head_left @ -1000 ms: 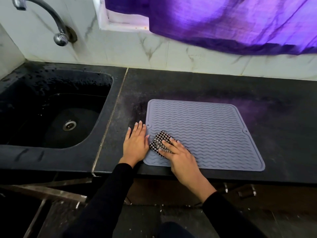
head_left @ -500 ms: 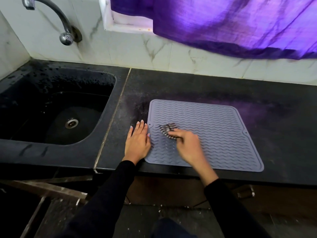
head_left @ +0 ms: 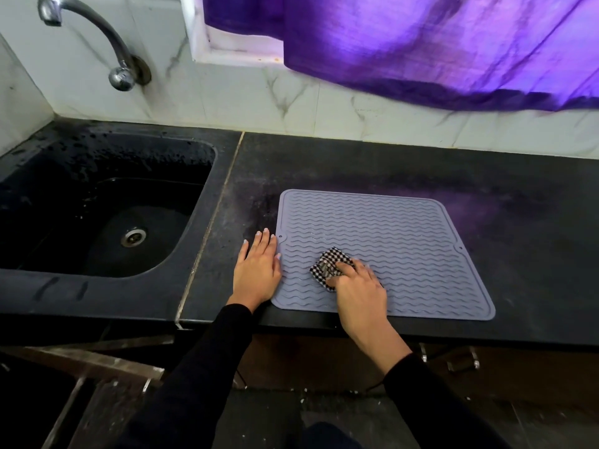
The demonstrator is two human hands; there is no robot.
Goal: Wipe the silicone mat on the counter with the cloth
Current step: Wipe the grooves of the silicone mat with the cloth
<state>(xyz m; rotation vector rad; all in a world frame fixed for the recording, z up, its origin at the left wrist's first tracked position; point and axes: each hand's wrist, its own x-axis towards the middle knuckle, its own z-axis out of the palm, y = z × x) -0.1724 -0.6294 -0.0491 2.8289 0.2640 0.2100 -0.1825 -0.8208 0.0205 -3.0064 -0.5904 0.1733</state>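
Observation:
A grey silicone mat (head_left: pixel 405 241) with wavy ridges lies flat on the black counter (head_left: pixel 486 176), its near edge close to the counter's front. A small black-and-white checked cloth (head_left: pixel 327 264) sits bunched on the mat's near-left part. My right hand (head_left: pixel 356 290) presses on the cloth, fingers curled over its right side and covering part of it. My left hand (head_left: pixel 259 267) lies flat on the counter, fingers straight, its thumb side touching the mat's left edge.
A black sink (head_left: pixel 107 215) with a metal drain is set into the counter on the left, and a chrome tap (head_left: pixel 97 37) hangs above it. A purple curtain (head_left: pixel 421 43) hangs over the white tiled wall behind.
My right hand has slid the cloth back and forth across the near-left part of the mat; it now sits further right than a second ago. My left hand has stayed put.

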